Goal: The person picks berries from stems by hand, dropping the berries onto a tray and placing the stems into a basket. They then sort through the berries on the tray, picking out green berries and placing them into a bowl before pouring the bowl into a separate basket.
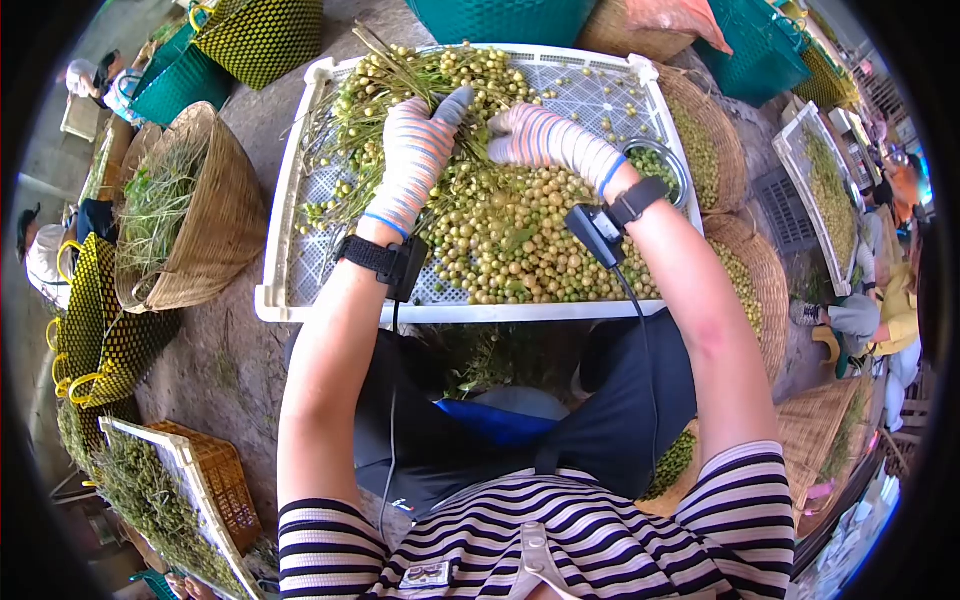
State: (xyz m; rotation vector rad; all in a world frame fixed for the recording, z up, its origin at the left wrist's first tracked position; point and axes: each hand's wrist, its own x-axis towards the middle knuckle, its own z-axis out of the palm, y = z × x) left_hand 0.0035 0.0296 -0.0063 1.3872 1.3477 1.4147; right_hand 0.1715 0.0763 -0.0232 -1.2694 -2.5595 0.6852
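A white mesh tray (pixel 290 230) lies across my lap, loaded with small round green and yellowish fruits (pixel 540 240). My left hand (pixel 420 140), in a striped glove with a grey thumb tip, is closed on a bunch of fruit stems (pixel 385 75) at the far left part of the tray. Close beside it my right hand (pixel 540 138), gloved too, has its fingers curled in at the edge of the bunch; what they pinch is hidden. By my right wrist a metal-rimmed round bowl (pixel 682 178) with green fruits rests at the tray's right side.
To the left stands a wicker basket (pixel 190 240) of stalks, with black-and-yellow woven baskets (pixel 100 330) nearby. Wicker baskets of fruit (pixel 745 260) adjoin the tray's right side. Teal baskets (pixel 500 20) stand beyond it. Other people (pixel 880 310) sit at the far right and left.
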